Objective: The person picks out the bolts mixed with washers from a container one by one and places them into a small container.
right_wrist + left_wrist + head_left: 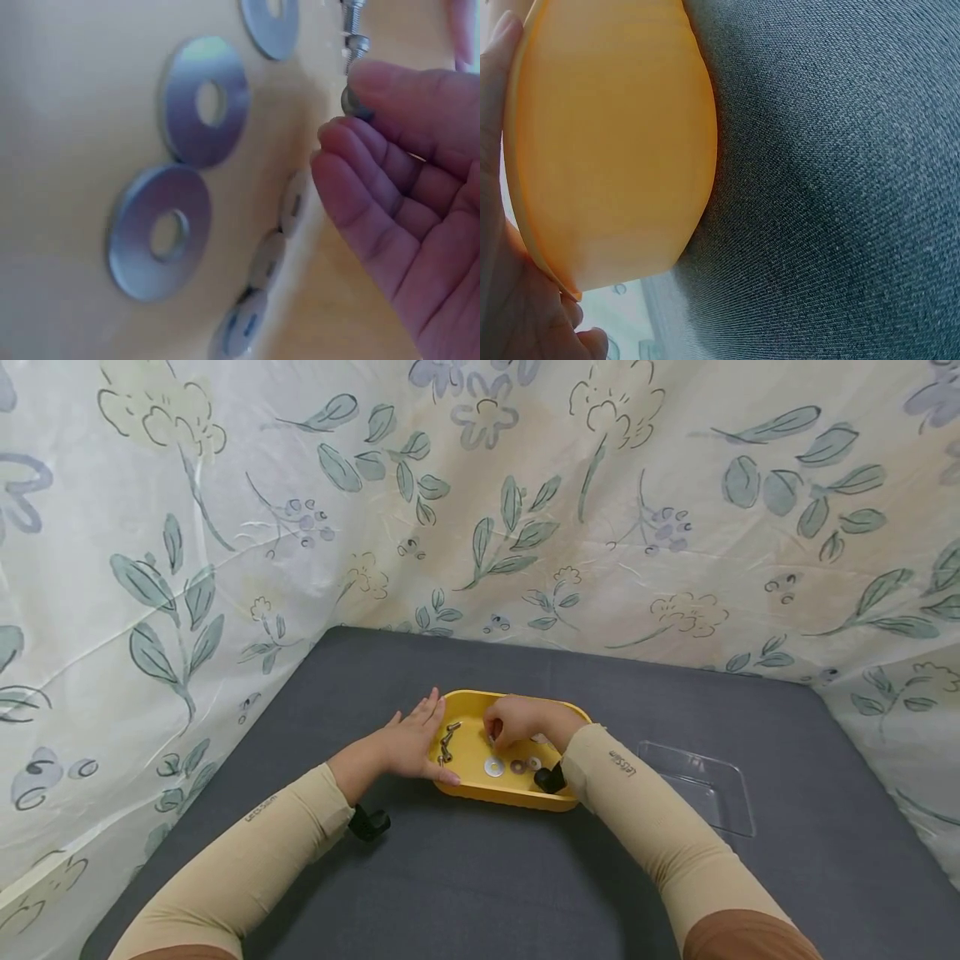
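A yellow tray (480, 790) stands on the dark cloth. My left hand (408, 745) rests against its left end, fingers straight and spread along the rim, thumb on the near edge. Inside the tray, my right hand (521, 720) pinches a screw (354, 103) between thumb and fingertips; only its rounded head shows. Several metal screws (447, 745) lie in a line at the tray's left end, close to the left hand. Flat washers (205, 102) lie on the tray floor below the right hand. Beside them, several pale discs (268, 259) show in the right wrist view.
To the right of the yellow tray, a shallow clear plastic tray (738, 793) sits on the dark cloth-covered table (465, 885), partly behind the right forearm. A floral curtain (525, 568) hangs behind the table and along its sides.
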Demonstrator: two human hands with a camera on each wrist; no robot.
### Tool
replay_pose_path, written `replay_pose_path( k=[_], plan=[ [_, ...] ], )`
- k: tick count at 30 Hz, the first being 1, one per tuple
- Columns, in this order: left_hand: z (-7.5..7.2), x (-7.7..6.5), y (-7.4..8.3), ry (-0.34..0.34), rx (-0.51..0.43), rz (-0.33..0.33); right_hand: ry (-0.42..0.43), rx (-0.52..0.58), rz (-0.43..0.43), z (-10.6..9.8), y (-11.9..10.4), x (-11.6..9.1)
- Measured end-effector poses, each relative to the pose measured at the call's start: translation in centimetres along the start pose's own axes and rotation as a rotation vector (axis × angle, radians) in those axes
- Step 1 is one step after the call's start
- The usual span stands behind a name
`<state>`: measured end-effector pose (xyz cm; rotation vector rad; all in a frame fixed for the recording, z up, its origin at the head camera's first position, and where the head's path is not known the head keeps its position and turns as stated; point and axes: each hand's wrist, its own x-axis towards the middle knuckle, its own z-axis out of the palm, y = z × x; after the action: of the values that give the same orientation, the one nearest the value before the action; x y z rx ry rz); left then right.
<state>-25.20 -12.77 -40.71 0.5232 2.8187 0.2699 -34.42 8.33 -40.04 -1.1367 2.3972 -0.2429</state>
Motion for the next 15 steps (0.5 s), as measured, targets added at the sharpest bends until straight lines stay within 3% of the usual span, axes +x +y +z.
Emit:
replay_pose_path(
  k=[15],
  plan=[
    [0.3, -0.1, 0.1, 0.013, 0.026, -0.007, 0.103, 0.163, 0.009, -1.7, 0.6, -2.2]
  ],
)
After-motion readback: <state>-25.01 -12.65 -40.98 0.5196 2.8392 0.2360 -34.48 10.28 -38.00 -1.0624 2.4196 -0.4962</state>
